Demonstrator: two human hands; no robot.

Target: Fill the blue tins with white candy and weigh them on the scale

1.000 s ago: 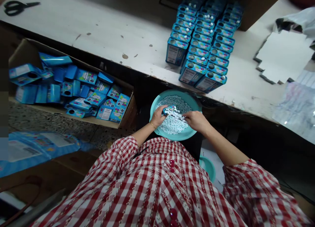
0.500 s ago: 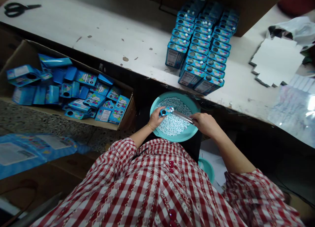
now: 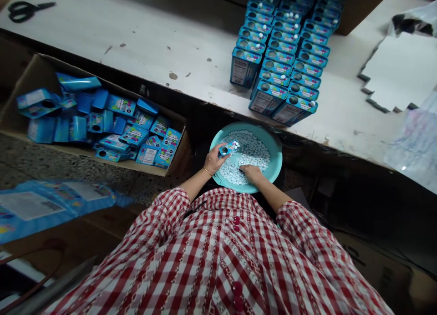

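Observation:
A round turquoise basin (image 3: 277, 162), part-filled with small pale blue and white candies (image 3: 254, 151), sits in front of my body. Over its left side, my left hand (image 3: 213, 159) grips a small blue candy box (image 3: 228, 148) with a dark round hole in its top and white pieces at its far end. My right hand (image 3: 251, 173) is down at the candies, its fingers closed as around a handle. The metal scoop it held is hidden or blurred among the candies, left of the fingers.
At left stands a cardboard carton (image 3: 177, 155) of jumbled blue boxes (image 3: 136, 135). Rows of upright blue boxes (image 3: 280, 69) line the white table (image 3: 153, 55). Black scissors (image 3: 25, 11) lie far left, stacked white card (image 3: 399, 69) at right. Blue printed packaging (image 3: 51, 208) is lower left.
My right hand has moved left and down from beside the box's top into the candies, and the scoop no longer shows clearly. My left hand still holds the box, now slightly higher.

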